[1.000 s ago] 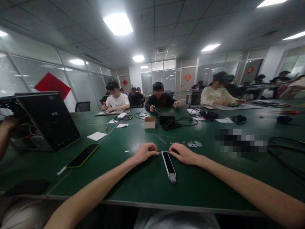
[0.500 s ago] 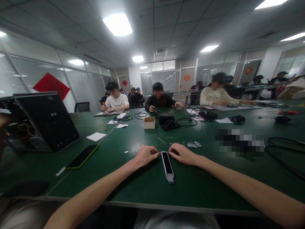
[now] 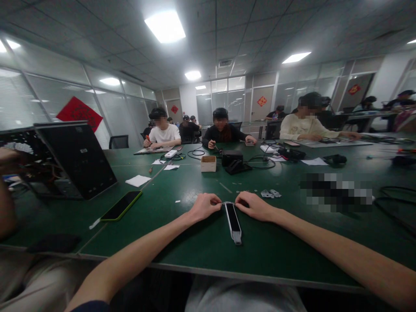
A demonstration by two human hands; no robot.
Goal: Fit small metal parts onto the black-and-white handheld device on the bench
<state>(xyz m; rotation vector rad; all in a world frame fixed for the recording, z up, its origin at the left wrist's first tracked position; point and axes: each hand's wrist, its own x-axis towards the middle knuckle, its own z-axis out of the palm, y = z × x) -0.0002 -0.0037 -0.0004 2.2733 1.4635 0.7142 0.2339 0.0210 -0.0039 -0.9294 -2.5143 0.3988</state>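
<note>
A long, narrow object with a black panel and a whitish-grey frame point(image 3: 233, 219) lies flat on the green table, its grey tapered end towards me. My left hand point(image 3: 204, 206) is at the left of its far end, thumb and fingertips pinched together. On the other side of that end, my right hand point(image 3: 253, 205) makes a similar pinch. A thin pale bit shows between the two sets of fingertips, too small to name. Beyond my right hand lie small grey metal-looking pieces point(image 3: 271, 193).
To the left are a phone in a green case point(image 3: 121, 206), folded white paper point(image 3: 138, 180) and an opened computer case point(image 3: 74, 160). Ahead stand a small open box point(image 3: 208, 164) and a black device point(image 3: 232, 158) with cables. Several people sit around the tables.
The view has turned slightly left, so everything appears shifted to the right and a little higher. Both hands stay pinched at the narrow object's far end, and it lies in the same place.
</note>
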